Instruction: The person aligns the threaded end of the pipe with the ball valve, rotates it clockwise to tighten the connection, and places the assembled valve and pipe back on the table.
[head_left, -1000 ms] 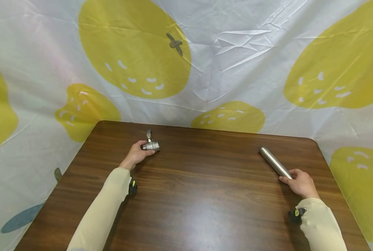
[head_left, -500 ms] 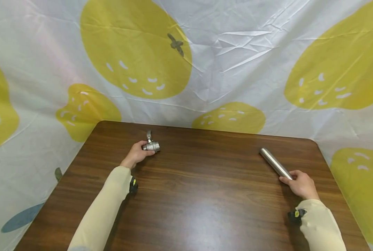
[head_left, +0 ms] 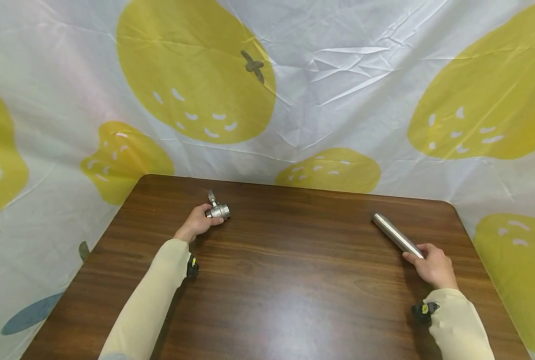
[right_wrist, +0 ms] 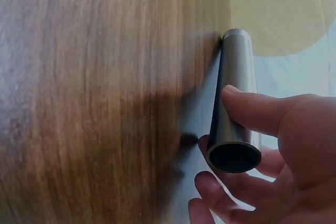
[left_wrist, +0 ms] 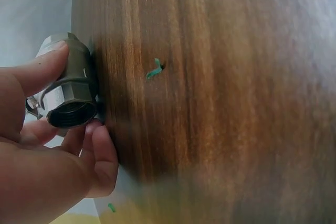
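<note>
At the table's far left, my left hand (head_left: 197,223) grips a silver metal ball valve (head_left: 219,211) whose lever stands up from its body. In the left wrist view the thumb lies along the valve (left_wrist: 73,85), and its threaded open end faces the camera. Over on the right, my right hand (head_left: 434,265) pinches the near end of a metal pipe (head_left: 395,234) between thumb and fingers. The right wrist view shows the hollow mouth of the pipe (right_wrist: 236,72) facing the camera, while its far end points away toward the table's back edge.
Both things are over a brown wood-grain table (head_left: 294,260). A white cloth with yellow fruit prints (head_left: 330,90) hangs along the back and sides. A small green scrap (left_wrist: 154,70) shows on the wood in the left wrist view.
The valve has tilted slightly in my left hand, its lever leaning more to the left. My right hand and the pipe have barely shifted.
</note>
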A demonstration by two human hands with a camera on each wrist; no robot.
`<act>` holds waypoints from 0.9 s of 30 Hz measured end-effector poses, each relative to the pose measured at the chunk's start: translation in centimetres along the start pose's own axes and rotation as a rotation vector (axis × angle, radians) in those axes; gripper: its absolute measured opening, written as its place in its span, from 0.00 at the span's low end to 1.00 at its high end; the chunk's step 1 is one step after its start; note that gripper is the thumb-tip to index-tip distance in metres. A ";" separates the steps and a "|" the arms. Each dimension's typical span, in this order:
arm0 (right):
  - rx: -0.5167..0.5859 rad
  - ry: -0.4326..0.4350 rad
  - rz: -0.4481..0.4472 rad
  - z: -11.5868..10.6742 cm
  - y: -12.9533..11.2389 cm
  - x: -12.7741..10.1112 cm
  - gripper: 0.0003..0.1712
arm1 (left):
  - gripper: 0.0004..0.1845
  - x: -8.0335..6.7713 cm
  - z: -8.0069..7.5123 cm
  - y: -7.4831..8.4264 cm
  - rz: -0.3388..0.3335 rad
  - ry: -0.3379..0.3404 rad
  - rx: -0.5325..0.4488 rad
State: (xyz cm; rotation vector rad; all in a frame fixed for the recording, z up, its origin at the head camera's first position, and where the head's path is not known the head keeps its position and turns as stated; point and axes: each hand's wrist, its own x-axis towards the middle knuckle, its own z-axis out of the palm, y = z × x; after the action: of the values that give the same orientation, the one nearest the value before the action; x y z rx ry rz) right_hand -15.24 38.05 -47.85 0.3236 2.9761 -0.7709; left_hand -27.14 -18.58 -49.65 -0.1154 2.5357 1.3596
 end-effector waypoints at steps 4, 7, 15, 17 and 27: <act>-0.005 0.033 0.002 0.1 -0.1 0.0 0.31 | 0.32 -0.1 0.1 0.1 -0.008 0.013 -0.017; 0.004 0.044 0.020 0.3 -0.1 0.0 0.32 | 0.33 -0.2 0.1 0.1 -0.012 0.019 -0.021; 0.075 0.112 0.090 0.6 -0.5 -0.3 0.33 | 0.30 -0.2 0.3 -0.2 0.022 0.033 -0.020; 0.091 0.129 0.105 0.6 -0.6 -0.3 0.33 | 0.30 -0.3 0.3 -0.2 0.020 0.033 -0.023; 0.167 0.187 0.164 1.1 -0.8 -0.3 0.35 | 0.30 -0.4 0.2 -0.4 0.025 0.033 -0.036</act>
State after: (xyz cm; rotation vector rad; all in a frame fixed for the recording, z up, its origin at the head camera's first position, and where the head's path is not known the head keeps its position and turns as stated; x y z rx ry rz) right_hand -15.15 36.75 -48.39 0.6739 3.0078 -1.0242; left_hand -26.61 -18.65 -49.92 -0.1145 2.5490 1.4248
